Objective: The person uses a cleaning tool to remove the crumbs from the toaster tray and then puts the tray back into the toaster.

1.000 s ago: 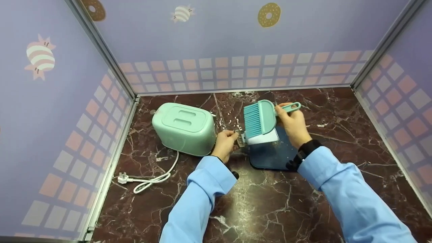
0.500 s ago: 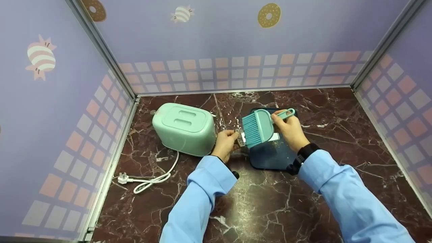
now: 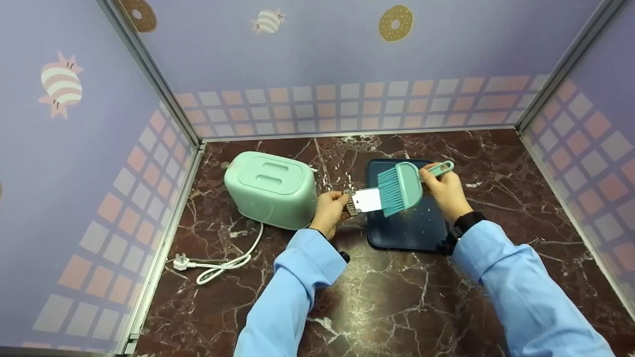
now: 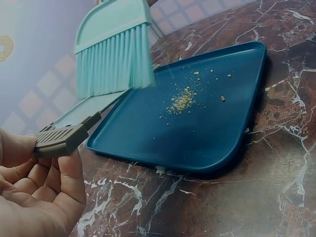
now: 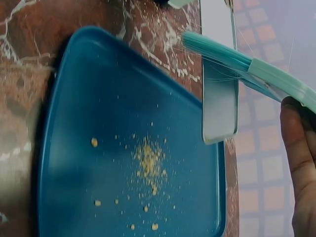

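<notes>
My left hand [image 3: 330, 210] pinches the brown ribbed end of a crumb tray [image 3: 368, 200], a thin white metal plate held tilted above the left part of a dark blue tray [image 3: 407, 235]. The right hand [image 3: 444, 193] grips the handle of a mint-green hand brush [image 3: 410, 184]. Its bristles [image 4: 113, 64] lie across the far end of the crumb tray in the left wrist view. A small heap of yellowish crumbs [image 5: 149, 160] sits on the blue tray, with several bits scattered around it.
A mint-green toaster [image 3: 270, 188] stands just left of my left hand. Its white cord [image 3: 223, 266] and plug [image 3: 181, 262] lie on the marbled tabletop [image 3: 377, 307]. Patterned panels [image 3: 317, 109] enclose the back and both sides.
The brush has come down and swept rightward along the crumb tray, uncovering more of its white surface. The right hand moved with it. My left hand has stayed nearly still.
</notes>
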A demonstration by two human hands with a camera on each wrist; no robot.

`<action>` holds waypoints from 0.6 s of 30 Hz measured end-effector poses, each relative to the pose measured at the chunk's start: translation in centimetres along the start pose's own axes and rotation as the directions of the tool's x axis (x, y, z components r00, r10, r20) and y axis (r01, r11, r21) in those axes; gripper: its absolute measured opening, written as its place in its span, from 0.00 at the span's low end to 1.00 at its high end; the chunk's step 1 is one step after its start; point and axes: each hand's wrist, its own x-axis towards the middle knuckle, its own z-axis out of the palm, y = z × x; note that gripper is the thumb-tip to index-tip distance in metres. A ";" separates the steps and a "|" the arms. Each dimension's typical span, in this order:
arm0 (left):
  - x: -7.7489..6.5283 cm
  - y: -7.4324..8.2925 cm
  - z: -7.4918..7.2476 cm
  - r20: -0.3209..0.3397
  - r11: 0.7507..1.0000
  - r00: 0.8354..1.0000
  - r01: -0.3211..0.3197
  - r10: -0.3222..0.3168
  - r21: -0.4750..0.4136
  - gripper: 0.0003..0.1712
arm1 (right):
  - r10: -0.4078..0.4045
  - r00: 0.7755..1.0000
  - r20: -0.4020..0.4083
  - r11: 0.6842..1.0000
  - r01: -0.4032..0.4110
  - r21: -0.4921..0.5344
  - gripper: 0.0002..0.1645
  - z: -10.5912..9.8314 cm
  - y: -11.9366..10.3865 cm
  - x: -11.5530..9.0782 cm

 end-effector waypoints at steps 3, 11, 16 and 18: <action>0.0 0.0 0.0 -0.007 1.000 1.000 -0.003 0.003 0.006 0.15 | -0.009 1.000 -0.003 1.000 0.009 -0.022 0.23 -0.5 -0.6 -0.5; 0.1 -0.1 -0.2 -0.020 1.000 1.000 -0.007 0.007 0.018 0.19 | -0.044 0.998 -0.047 0.989 0.037 -0.146 0.28 -2.6 3.2 1.0; 0.2 -0.2 -0.2 -0.023 1.000 1.000 -0.016 0.016 0.010 0.18 | -0.068 0.994 -0.082 0.965 0.045 -0.259 0.28 -3.4 3.5 0.8; 0.2 -0.2 -0.3 -0.026 1.000 1.000 -0.018 0.018 0.011 0.17 | -0.069 0.993 -0.095 0.961 0.040 -0.272 0.28 -3.6 3.6 0.8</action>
